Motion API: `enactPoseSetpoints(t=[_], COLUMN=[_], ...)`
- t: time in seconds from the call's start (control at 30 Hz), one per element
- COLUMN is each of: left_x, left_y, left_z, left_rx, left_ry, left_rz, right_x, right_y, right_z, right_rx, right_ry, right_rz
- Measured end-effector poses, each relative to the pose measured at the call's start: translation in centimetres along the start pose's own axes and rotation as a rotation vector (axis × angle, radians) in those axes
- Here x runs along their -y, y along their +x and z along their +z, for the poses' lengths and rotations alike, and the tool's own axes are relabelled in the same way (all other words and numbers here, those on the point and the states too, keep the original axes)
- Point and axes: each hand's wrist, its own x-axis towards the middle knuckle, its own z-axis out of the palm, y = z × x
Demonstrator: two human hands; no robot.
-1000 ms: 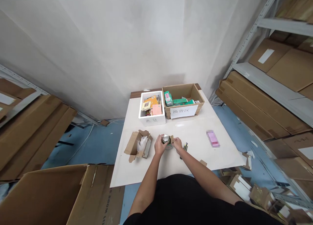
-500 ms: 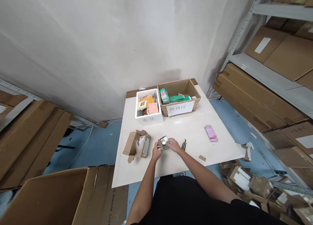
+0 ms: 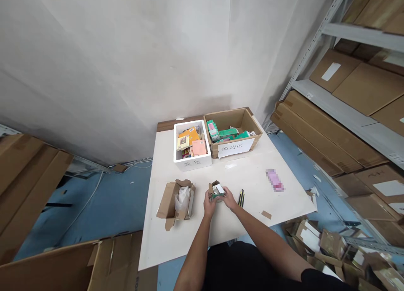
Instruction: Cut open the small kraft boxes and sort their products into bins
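A small green box [image 3: 217, 195] with its brown flaps up sits between my two hands near the middle of the table. White contents show in its open top, too small to name. My left hand [image 3: 209, 203] is closed on its left side. My right hand [image 3: 229, 198] grips its right side. A black and yellow box cutter [image 3: 241, 197] lies just to the right of my right hand. Left of my hands stands an opened cardboard box [image 3: 167, 200] with a clear plastic bag [image 3: 182, 199] in it.
At the back of the white table [image 3: 195, 232] stand a white foam box [image 3: 193, 161] of booklets and a labelled cardboard carton [image 3: 257, 136] with green boxes. A blurred pink item [image 3: 275, 180] and a cardboard scrap [image 3: 266, 214] lie at right. Loaded shelves [image 3: 362, 110] flank the table's right.
My right hand has moved from the top of the green box down to its right side. The view has tilted and shifted slightly.
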Motion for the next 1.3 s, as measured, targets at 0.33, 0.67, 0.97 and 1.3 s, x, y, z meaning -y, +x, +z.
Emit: enactPoseSetpoints(t=[0.33,0.67,0.97,1.3], left_x=[-15.4,-34.5,-27.9,-15.7], left_y=[10.6,22.3,16.1,6.0], left_z=[2.5,5.4,-2.3,-13.5], left_rx=[0.062,-0.132,-0.186,-0.187], left_ry=[0.104,0.258,0.365,0.453], left_rz=[0.363,0.623,0.483,0.333], right_x=[16.4,32.5,24.4,15.8], right_y=[9.2,23.3,20.7,10.7], right_z=[0.1,-2.1,-2.0,1.5], right_rx=[-0.059,-0.067,-0.126,0.050], right_ry=[-0.201,-0.308,-0.428,-0.691], right_rz=[-0.297,-0.503,-0.557,-0.534])
